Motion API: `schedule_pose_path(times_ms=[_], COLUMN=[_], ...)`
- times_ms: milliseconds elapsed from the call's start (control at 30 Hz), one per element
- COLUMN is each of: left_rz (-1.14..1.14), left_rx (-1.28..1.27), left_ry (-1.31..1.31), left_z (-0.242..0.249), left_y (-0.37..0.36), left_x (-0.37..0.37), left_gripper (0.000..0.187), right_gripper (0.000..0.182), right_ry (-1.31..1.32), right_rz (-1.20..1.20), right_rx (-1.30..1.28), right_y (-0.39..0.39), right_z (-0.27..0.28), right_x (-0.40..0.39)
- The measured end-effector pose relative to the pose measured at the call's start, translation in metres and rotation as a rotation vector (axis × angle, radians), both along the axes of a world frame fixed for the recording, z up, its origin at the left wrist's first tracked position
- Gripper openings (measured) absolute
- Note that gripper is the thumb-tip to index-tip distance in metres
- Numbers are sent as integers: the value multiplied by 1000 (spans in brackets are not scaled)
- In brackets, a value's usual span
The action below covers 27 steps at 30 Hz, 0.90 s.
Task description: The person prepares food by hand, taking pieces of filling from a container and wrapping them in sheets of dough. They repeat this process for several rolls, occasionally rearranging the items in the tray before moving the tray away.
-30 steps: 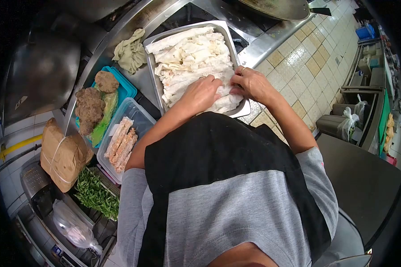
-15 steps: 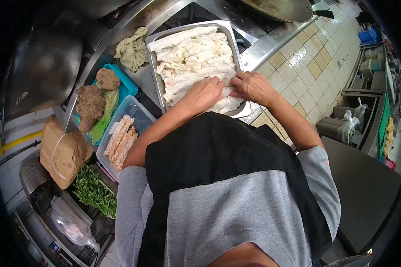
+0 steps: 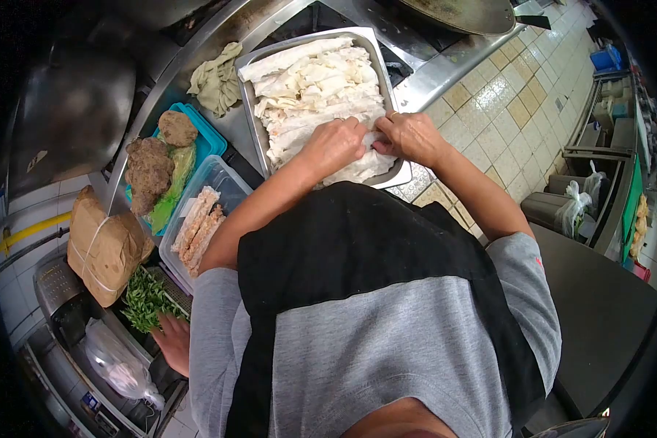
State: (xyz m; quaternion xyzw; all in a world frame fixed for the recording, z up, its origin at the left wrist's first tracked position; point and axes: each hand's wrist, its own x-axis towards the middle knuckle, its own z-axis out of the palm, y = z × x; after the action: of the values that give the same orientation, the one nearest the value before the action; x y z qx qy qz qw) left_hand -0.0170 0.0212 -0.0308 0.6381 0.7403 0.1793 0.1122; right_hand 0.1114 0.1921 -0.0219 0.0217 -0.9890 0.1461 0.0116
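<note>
A metal tray [image 3: 252,124] on the stove holds long whitish rolls [image 3: 306,95], with loose pale pieces on top. Over the tray's near part, my left hand [image 3: 337,144] has its fingers curled and pinched on the pale sheet material. Close to it on the right, my right hand [image 3: 407,139] pinches the same white material near the tray's right edge. The fingertips of both hands are partly hidden, and a small gap lies between them.
A clear plastic box [image 3: 230,179] with pinkish-filled rolls stands left of the tray, beside brown roots [image 3: 150,175], a cloth [image 3: 215,79], a paper parcel [image 3: 102,248] and green leaves [image 3: 144,296]. Another person's hand [image 3: 174,343] is by the leaves. A large pan [image 3: 460,13] sits at the top.
Another person's hand has appeared by the green leaves at lower left. My hands have shifted slightly up and left, still pinching the pale material.
</note>
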Motion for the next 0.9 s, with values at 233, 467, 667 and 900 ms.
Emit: schedule_pose_path(times_ms=[233, 467, 667, 900], left_rz=[52, 79, 144, 145], left_rx=[-56, -35, -120, -38], left_ry=[-262, -75, -122, -178], left_z=[6, 21, 17, 13], left_y=[5, -30, -36, -41], left_x=[-28, -19, -24, -32], left_gripper=[35, 38, 40, 35], right_gripper=[32, 34, 32, 29], right_ry=[-35, 15, -6, 121], right_rz=[61, 119, 81, 84], right_rx=[-24, 52, 84, 119], right_y=[17, 14, 13, 4], right_z=[5, 13, 13, 28], right_x=[-16, -15, -21, -21])
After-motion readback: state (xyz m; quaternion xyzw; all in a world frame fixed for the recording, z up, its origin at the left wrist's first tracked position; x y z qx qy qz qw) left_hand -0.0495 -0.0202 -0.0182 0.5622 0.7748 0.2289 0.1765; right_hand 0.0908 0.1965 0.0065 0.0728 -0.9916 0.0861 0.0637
